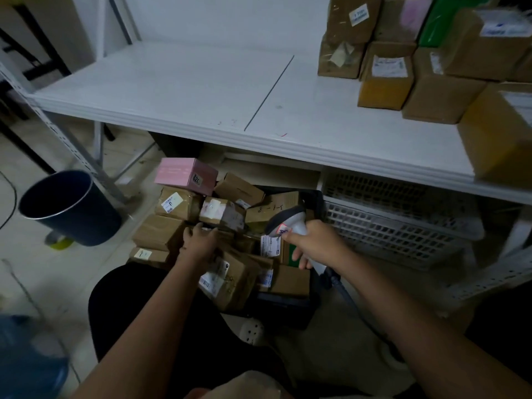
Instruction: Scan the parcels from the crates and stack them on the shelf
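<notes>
- shelf [184, 90]: white board, smooth, matt, scuffed near front edge
- parcels [169, 231]: brown cardboard, matt, paper labels, some glossy tape
- pink box [180, 172], 12 o'clock of pile: smooth card
- scanner [290, 223]: grey/white plastic, slight sheen
- basket [397, 226]: white plastic lattice
- bin [83, 217], 9 o'clock: dark, smooth, shiny rim

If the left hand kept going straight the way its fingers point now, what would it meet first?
Probably the taped brown parcel just beyond the left hand; its fingertips already reach that parcel's near edge in the pile. Depth is hard to judge from this single view.
</notes>
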The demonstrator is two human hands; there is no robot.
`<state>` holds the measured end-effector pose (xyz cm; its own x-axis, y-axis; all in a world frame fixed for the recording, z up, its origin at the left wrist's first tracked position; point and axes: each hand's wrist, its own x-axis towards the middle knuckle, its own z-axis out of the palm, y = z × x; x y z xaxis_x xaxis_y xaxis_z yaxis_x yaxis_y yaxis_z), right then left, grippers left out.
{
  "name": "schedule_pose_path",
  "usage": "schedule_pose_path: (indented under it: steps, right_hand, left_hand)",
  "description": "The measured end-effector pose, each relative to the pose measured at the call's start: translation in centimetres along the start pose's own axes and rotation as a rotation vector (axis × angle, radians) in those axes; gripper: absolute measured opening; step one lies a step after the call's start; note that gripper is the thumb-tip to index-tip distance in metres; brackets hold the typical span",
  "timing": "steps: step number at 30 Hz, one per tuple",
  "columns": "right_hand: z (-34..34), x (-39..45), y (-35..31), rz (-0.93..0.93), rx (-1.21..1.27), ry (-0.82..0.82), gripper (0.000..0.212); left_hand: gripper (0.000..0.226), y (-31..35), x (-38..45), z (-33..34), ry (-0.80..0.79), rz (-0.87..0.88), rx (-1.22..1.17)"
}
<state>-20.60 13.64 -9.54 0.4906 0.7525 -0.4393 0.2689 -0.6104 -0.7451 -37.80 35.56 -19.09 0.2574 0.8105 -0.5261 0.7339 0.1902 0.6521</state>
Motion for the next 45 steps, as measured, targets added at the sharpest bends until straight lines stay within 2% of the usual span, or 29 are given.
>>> schedule_pose_path:
  steps: [2, 6, 12, 15, 19, 22, 23, 25, 26, 29, 31, 35, 38, 42, 45]
  right_hand:
    - [0.0, 0.2, 0.2, 0.004, 0.011, 0.008, 0.048]
    - [0.0, 0.5, 0.5, -0.004, 0.022, 0.018, 0.051]
    - [0.2, 0.5, 0.8, 0.012, 0.072, 0.045, 0.05]
    - [0.6, 0.5, 0.9, 0.02, 0.079, 0.053, 0.049]
    - [0.9, 0.6, 1.0, 0.028, 0.102, 0.052, 0.046]
    - [1.0, 0.7, 1.2, 0.03, 0.11, 0.064, 0.044]
    - [1.0, 0.6, 1.2, 0.032, 0.11, 0.066, 0.044]
    - [1.2, 0.6, 1.2, 0.034, 0.105, 0.066, 0.042]
    - [1.3, 0.6, 1.2, 0.034, 0.103, 0.068, 0.041]
    - [1.3, 0.4, 1.2, 0.039, 0.114, 0.079, 0.037]
    - [1.3, 0.3, 1.3, 0.045, 0.122, 0.085, 0.035]
    - [0.9, 0.1, 1.6, 0.06, 0.169, 0.11, 0.034]
    - [0.4, 0.0, 1.8, 0.058, 0.198, 0.129, 0.033]
    - [-0.8, -0.5, 1.6, 0.045, 0.265, 0.166, 0.032]
    - [-2.4, -1.0, 1.3, 0.0, 0.342, 0.236, 0.028]
  left_hand:
    - [0.096, 0.7, -0.5, 0.5, 0.006, 0.003, -0.045]
    - [0.072, 1.0, -1.8, 0.9, 0.048, 0.018, -0.047]
    - [0.054, -1.4, -4.2, 2.0, 0.236, -0.004, -0.198]
    - [0.06, -1.3, -5.6, 3.0, 0.254, 0.02, -0.315]
    - [0.08, -1.2, -6.7, 3.5, 0.27, -0.084, -0.418]
    - [0.103, -1.4, -7.1, 3.9, 0.184, -0.3, -0.56]
    - [0.1, -1.4, -7.7, 3.8, 0.127, -0.335, -0.648]
    - [0.057, -1.1, -8.7, 3.9, -0.041, -0.336, -0.786]
    - [0.042, -1.3, -8.5, 4.1, -0.124, -0.327, -0.8]
    - [0.036, -0.3, -9.3, 3.8, -0.302, -0.288, -0.841]
    - [0.033, 0.3, -9.7, 3.6, -0.339, -0.24, -0.814]
    - [0.066, 0.8, -10.5, 3.3, -0.398, -0.171, -0.58]
    - [0.057, 0.9, -10.4, 3.1, -0.416, -0.152, -0.492]
    - [0.043, 1.7, -11.0, 3.0, -0.471, -0.184, -0.625]
    - [0.053, 2.4, -11.3, 2.5, -0.501, -0.117, -0.707]
